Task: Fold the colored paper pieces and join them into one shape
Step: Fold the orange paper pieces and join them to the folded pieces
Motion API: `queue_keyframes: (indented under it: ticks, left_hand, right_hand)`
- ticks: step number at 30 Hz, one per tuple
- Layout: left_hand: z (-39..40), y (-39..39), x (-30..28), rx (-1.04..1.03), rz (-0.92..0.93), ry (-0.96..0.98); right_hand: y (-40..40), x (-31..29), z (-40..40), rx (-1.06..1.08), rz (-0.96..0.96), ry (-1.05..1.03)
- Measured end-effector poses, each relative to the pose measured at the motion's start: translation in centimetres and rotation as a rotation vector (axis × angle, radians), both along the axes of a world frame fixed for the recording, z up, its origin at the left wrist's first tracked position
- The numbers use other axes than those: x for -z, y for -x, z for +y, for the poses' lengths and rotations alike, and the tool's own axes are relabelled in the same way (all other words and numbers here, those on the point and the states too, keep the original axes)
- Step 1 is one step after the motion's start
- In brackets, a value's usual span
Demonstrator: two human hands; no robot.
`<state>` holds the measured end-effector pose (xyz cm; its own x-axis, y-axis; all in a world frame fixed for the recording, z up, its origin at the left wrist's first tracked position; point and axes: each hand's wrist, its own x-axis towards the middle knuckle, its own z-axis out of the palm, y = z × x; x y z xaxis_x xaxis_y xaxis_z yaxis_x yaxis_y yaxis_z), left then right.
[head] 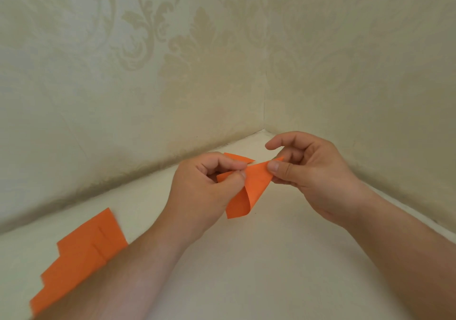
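Note:
Above the pale table, both hands hold one orange paper piece (249, 189), partly folded, its lower flap curling down. My left hand (207, 184) pinches its left edge between thumb and forefinger. My right hand (306, 171) pinches its upper right corner with thumb and fingers, the index finger raised. Behind the hands a small folded orange piece (238, 157) lies on the table near the corner. Several flat orange paper pieces (81, 258) lie overlapped at the lower left, partly hidden under my left forearm.
The cream table (271, 258) sits in a corner between two patterned beige walls (148, 72) that meet just behind the hands.

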<state>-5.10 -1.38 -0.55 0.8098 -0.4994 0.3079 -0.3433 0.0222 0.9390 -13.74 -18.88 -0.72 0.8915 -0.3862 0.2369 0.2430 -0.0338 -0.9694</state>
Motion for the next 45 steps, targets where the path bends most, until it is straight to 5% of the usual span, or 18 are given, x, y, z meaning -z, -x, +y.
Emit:
queue_keyframes:
  ticks: [45]
  left_hand:
    - [0.01,-0.52,0.02,-0.031,0.071,0.05]
  right_hand:
    - [0.01,-0.81,0.02,0.04,0.052,-0.263]
